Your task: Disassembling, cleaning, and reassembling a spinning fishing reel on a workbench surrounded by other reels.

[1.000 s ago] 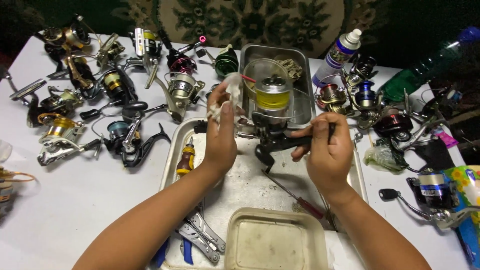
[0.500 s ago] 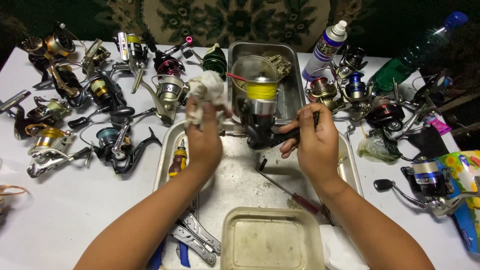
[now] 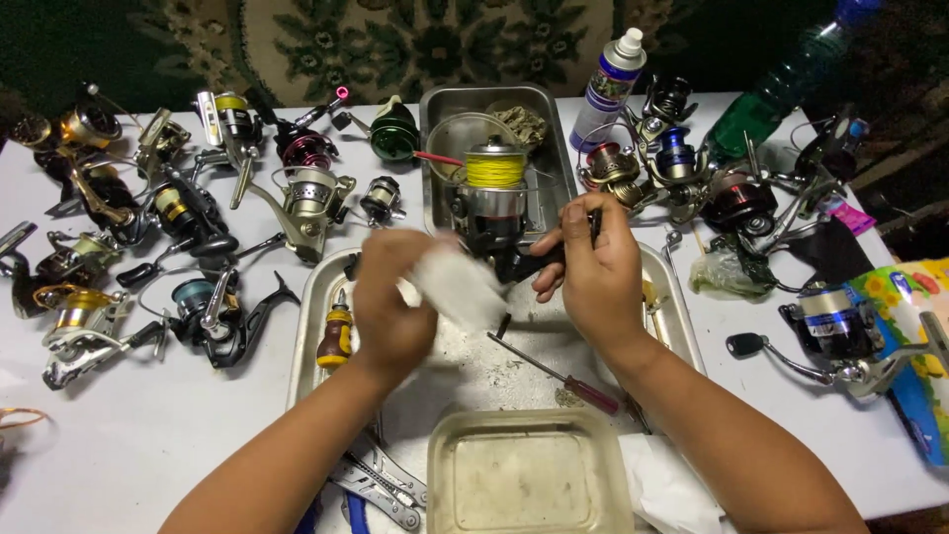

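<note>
My right hand (image 3: 593, 272) grips a black fishing reel (image 3: 494, 213) with a yellow-line spool, held upright above a metal tray (image 3: 316, 297). My left hand (image 3: 390, 302) holds a crumpled white cloth (image 3: 457, 287), blurred with motion, against the reel's lower body. A thin screwdriver with a dark red handle (image 3: 559, 374) lies in the tray under my hands. A short yellow-and-red stubby screwdriver (image 3: 336, 334) stands at the tray's left side.
Many fishing reels (image 3: 198, 247) crowd the white table left and right. A second metal tray (image 3: 554, 138) sits behind the held reel. A spray bottle (image 3: 608, 89), a green bottle (image 3: 781, 84), a clear plastic container (image 3: 529, 480) and pliers (image 3: 381, 485) lie around.
My left hand with the white cloth has dropped from beside the spool's top to the reel's lower body. The reel stays in my right hand.
</note>
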